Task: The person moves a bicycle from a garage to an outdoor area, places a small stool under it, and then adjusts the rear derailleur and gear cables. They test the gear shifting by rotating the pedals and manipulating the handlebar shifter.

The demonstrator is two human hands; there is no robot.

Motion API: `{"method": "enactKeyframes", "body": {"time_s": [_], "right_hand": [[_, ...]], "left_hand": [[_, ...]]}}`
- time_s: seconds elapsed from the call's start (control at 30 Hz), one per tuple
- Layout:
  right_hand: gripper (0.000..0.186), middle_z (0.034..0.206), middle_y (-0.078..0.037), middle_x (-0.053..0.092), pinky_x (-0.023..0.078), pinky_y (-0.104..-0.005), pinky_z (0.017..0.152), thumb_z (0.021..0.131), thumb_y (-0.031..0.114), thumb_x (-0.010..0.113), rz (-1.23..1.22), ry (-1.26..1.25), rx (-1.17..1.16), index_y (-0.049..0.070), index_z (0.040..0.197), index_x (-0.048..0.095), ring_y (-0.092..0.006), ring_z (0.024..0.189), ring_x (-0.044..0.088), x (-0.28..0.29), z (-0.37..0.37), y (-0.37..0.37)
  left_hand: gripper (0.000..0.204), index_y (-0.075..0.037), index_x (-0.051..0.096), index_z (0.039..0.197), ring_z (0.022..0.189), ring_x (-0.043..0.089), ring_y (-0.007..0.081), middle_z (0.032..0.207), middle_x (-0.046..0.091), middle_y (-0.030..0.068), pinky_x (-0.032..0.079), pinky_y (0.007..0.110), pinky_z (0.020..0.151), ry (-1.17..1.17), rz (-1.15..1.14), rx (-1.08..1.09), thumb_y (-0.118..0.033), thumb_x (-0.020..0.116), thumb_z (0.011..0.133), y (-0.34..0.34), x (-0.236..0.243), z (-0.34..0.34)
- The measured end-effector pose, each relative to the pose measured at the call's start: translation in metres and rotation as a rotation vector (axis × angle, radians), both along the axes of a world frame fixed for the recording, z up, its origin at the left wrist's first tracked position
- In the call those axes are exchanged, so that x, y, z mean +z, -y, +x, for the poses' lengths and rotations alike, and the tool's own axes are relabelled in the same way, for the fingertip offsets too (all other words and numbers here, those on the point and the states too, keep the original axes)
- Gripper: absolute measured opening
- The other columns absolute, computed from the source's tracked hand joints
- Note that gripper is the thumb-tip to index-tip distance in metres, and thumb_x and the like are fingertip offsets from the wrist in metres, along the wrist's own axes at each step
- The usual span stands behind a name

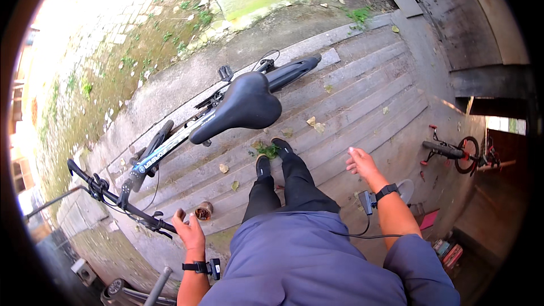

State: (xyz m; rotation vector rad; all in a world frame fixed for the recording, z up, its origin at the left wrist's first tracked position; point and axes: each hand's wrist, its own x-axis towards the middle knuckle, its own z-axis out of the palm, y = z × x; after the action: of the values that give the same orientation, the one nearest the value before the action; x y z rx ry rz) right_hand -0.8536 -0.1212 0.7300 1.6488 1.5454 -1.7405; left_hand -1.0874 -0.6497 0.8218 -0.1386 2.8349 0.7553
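- Both hands look empty: the left hand (190, 231), at 9 o'clock from the wearer's middle, has its fingers loosely curled and apart from the thumb; the right hand (361, 163), at 1 o'clock, has its fingers loosely spread over the paving.
- The bicycle (164, 150) stands across the view from 9 round to 12 o'clock, its black handlebar (126, 204) toward 9 to 10 and its black saddle (243, 105) at 11.
- The left hand is just beside the near end of the handlebar; whether it touches cannot be told. I judge this a moment of standing at the bicycle with no grip taken.
- Gripping the bar would call for only a slight leftward reach and closing fingers; the saddle lies well apart from the right hand, toward its 10 o'clock.
- The ridged concrete paving (362, 88), perhaps shallow steps, gives the widest room at 12 to 1 o'clock; its far edge runs behind the bicycle, with mossy ground (130, 62) past it at 10 to 11.
- Tighter spots: a rusty tin (204, 211) at the left hand's 1 o'clock, a metal pipe (158, 286) near the left forearm, and a small red-and-black bicycle (447, 150) at 2 o'clock, well apart.
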Motion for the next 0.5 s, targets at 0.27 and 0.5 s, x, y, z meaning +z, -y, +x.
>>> {"method": "enactKeyframes", "body": {"time_s": [0.27, 0.5], "right_hand": [[0.055, 0.097, -0.008, 0.066, 0.050, -0.0268, 0.063, 0.097, 0.053, 0.059, 0.027, 0.049, -0.405, 0.005, 0.125, 0.058, -0.0146, 0.075, 0.065, 0.038, 0.155, 0.095], [0.053, 0.097, -0.006, 0.065, 0.050, -0.0269, 0.062, 0.097, 0.051, 0.061, -0.038, 0.100, -0.692, 0.005, 0.122, 0.059, -0.0138, 0.074, 0.064, 0.038, 0.285, 0.208]], "left_hand": [[0.037, 0.003, 0.053, 0.125, 0.102, 0.063, 0.0244, 0.117, 0.061, 0.0161, 0.051, 0.037, 0.091, 0.141, 0.155, -0.486, -0.006, 0.065, 0.092, -0.067, -0.050, -0.032], [0.032, 0.004, 0.056, 0.120, 0.101, 0.067, 0.0277, 0.112, 0.066, 0.0191, 0.052, 0.038, 0.091, 0.311, 0.076, -0.844, -0.007, 0.064, 0.091, -0.122, -0.046, -0.011]]}}
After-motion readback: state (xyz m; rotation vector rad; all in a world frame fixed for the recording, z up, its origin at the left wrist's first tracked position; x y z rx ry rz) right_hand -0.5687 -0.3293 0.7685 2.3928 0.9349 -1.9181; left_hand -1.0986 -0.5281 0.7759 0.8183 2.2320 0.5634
